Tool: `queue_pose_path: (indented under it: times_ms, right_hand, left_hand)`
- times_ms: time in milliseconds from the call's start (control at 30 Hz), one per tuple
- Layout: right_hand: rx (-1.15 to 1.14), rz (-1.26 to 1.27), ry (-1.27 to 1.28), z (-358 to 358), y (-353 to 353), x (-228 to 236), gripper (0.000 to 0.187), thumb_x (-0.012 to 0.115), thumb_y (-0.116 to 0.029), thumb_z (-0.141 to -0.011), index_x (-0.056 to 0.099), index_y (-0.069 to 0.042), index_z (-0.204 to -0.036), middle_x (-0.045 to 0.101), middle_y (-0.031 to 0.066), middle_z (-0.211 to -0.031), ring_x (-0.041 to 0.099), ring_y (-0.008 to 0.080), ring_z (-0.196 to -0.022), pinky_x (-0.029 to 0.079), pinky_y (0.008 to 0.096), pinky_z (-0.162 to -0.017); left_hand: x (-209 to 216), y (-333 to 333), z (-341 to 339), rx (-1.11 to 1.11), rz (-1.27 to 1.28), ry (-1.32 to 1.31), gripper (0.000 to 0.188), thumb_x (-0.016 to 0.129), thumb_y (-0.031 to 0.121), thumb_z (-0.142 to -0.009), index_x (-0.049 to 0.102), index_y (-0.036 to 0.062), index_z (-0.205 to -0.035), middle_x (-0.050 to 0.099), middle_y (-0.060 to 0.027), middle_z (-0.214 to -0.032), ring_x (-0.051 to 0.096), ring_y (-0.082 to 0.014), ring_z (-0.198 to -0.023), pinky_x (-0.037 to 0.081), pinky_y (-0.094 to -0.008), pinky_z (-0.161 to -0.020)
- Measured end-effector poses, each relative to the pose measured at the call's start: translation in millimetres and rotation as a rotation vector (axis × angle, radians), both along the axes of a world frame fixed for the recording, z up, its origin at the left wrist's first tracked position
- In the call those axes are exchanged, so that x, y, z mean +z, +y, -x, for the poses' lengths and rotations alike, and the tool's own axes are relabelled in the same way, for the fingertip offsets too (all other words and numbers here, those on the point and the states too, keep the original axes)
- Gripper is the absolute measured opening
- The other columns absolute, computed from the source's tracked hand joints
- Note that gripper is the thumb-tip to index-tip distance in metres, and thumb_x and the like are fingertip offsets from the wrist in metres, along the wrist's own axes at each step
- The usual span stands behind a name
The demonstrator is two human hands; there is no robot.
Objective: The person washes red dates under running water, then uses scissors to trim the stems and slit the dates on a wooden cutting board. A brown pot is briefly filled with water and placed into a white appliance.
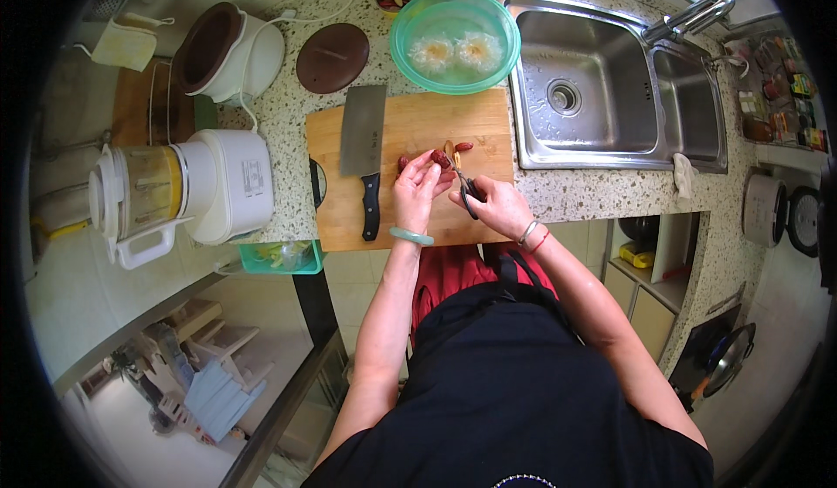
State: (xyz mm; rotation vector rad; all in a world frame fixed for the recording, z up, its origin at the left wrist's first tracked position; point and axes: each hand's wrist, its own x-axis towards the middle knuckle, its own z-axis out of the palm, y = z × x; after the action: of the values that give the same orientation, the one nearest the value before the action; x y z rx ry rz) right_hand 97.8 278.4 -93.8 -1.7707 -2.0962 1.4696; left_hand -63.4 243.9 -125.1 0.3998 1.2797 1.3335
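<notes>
Over the wooden cutting board (pixel 436 115), my left hand (pixel 416 190) pinches a dark red dried date (pixel 440 159) between its fingertips. My right hand (pixel 500 208) is closed round a pair of black-handled scissors (pixel 472 199), whose blades reach up against the date. Another red date (pixel 465 146) lies just beyond, beside a few small brownish pieces (pixel 449 149) on the board. More dark red shows at the left edge of my left hand, partly covered by the fingers. A cleaver (pixel 363 131) with a black handle lies flat to the left.
A green bowl (pixel 453 85) with two pale frilly clumps in water stands behind the board. The steel sink (pixel 602 152) is at right. Leftward are a brown lid (pixel 333 58), a white cooker (pixel 261 57) and a blender (pixel 235 187). A green bin (pixel 281 263) hangs below the counter.
</notes>
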Motion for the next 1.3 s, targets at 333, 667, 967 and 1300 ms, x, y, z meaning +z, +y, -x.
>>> queue_pose_path:
  times_ms: [333,667,967,1300]
  right_hand:
    - [0.084,0.077,-0.052,1.6,2.7,14.2,0.064,0.056,-0.068,-0.076,0.058,-0.004,-0.082,0.065,0.0186,-0.079,0.064,0.0356,-0.081,0.049,0.0429,-0.071]
    - [-0.063,0.305,0.274,-1.8,-7.4,-15.5,0.067,0.055,-0.067,-0.079,0.058,0.001,-0.081,0.06,0.0141,-0.07,0.06,0.0248,-0.066,0.045,0.0375,-0.064]
    - [-0.062,0.2,0.168,-0.2,-7.7,-4.2,0.063,0.057,-0.063,-0.08,0.063,0.0,-0.073,0.061,0.0144,-0.063,0.062,0.0281,-0.064,0.047,0.0398,-0.063]
    - [0.025,0.13,0.056,1.0,2.2,6.4,0.061,0.059,-0.063,-0.077,0.065,-0.003,-0.07,0.063,0.0162,-0.065,0.064,0.0334,-0.066,0.049,0.0427,-0.065]
  left_hand:
    - [-7.0,1.4,-3.2,0.044,-0.042,0.088,0.025,0.059,0.004,-0.09,0.054,-0.0007,-0.113,0.065,-0.0112,-0.098,0.066,-0.0162,-0.083,0.057,-0.0286,-0.076]
    - [-6.9,-2.5,-5.2,0.054,-0.032,0.08,0.024,0.059,0.004,-0.089,0.054,-0.0013,-0.113,0.065,-0.012,-0.1,0.066,-0.0173,-0.085,0.057,-0.0305,-0.077]
    - [-8.6,0.2,-2.0,0.019,-0.079,0.111,0.025,0.058,0.003,-0.09,0.055,-0.0017,-0.114,0.065,-0.0119,-0.101,0.065,-0.0167,-0.085,0.057,-0.0298,-0.076]
    - [-6.8,0.3,-0.7,0.126,-0.036,0.038,0.026,0.065,0.005,-0.087,0.055,-0.001,-0.111,0.065,-0.0116,-0.099,0.065,-0.0159,-0.082,0.057,-0.0289,-0.076]
